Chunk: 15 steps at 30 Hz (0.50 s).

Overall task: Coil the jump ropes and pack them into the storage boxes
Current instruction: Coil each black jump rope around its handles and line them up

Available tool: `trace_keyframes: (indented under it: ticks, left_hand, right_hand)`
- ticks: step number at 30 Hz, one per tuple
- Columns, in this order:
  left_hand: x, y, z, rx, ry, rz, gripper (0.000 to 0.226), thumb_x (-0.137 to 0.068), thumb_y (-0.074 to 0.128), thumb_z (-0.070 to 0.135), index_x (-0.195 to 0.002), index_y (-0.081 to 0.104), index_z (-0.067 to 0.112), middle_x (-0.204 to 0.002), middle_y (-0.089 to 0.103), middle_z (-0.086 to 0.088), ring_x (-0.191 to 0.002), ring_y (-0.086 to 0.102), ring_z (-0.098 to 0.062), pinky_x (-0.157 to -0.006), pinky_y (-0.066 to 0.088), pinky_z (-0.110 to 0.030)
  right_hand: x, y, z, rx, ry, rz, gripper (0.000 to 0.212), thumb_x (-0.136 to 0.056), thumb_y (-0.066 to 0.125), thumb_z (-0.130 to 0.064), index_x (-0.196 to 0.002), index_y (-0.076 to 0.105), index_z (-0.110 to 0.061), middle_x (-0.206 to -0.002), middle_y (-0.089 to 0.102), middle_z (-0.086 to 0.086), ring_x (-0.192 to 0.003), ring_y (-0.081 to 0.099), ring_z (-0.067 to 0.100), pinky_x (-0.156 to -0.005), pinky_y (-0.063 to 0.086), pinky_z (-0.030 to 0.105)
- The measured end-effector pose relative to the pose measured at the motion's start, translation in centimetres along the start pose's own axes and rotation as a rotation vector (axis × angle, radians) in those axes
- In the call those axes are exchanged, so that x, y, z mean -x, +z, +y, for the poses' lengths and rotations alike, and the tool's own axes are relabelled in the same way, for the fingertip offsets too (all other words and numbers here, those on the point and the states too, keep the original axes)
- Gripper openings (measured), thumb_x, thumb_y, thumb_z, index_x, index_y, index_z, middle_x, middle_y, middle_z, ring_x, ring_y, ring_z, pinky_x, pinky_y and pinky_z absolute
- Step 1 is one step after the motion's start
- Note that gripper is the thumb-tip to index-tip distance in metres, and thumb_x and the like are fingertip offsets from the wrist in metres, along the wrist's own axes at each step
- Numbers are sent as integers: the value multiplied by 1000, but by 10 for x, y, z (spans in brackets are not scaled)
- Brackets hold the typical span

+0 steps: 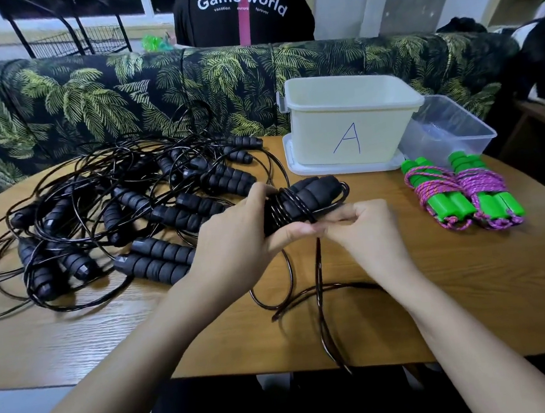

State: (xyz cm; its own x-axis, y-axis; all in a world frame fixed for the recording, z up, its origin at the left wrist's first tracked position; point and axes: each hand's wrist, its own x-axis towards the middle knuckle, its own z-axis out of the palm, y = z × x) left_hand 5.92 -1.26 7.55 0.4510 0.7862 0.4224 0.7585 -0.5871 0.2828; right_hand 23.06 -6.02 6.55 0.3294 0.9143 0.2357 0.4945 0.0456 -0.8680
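Wood-grain oval table (439, 290) is the workspace. Nearest the person, a slack length of thin black cord (320, 301) trails off the near edge, not wound yet. Just past that, the left hand (234, 240) has its fingers curled around a pair of black foam handles (304, 200) held side by side, thumb clamping the few turns already on, probably so they don't spring loose. The right hand (363, 231) is right beside it, fingertips pinching the cord to feed the next wrap.

Left of the hands is a tangled heap of black foam-handled jump ropes (115, 214), all uncoiled. On the right, two pink-purple braided ropes with green plastic handles (463, 198) are bundled and look ready for packing. Farther back, a cream plastic box marked A (349, 122) sits on its lid, with a clear plastic tub (447, 133) just beside it. No rope shows in either. Palm-print sofa (121, 97) behind.
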Motion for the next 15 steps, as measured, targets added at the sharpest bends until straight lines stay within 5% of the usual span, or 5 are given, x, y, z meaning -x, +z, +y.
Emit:
trace_keyframes:
  ticks: [4,7,10,12,15]
  left_hand:
    - [-6,0,-5,118,-59,-140,96,-60,20,87,-126,48,24,-70,59,8,-68,56,-16,-58,35,-33]
    - [-11,0,-12,207,-35,-188,90,-64,23,90,-119,55,27,-71,58,13,-65,53,-3,-56,34,-23]
    - [-20,-3,-15,368,-3,-274,73,-71,32,88,-103,64,31,-79,65,13,-70,60,-1,-60,43,-25]
    - [-34,-4,-19,543,-110,-329,67,-79,40,83,-94,68,25,-89,73,3,-70,67,-7,-64,54,-26]
    - [-51,-14,-36,1077,-457,-387,78,-80,33,80,-103,67,14,-104,73,-14,-76,71,-23,-69,60,-31]
  right_hand:
    - [-9,-10,-1,381,-101,169,75,-40,65,-79,-86,57,-19,-87,58,-12,-85,54,13,-66,38,29]
    - [-18,-26,-8,579,-414,53,91,-54,69,-71,-125,49,-19,-126,51,-2,-123,41,19,-95,41,37]
    - [-34,-37,-7,552,-696,-316,75,-76,66,-62,-144,45,-37,-142,54,-9,-135,45,12,-119,25,47]
    - [-38,-38,-2,427,-611,-393,59,-78,64,-61,-134,53,-49,-125,65,-19,-120,57,7,-113,37,46]
    - [-36,-35,1,98,-398,-292,46,-73,78,-45,-117,67,-45,-107,72,-22,-109,64,3,-103,48,37]
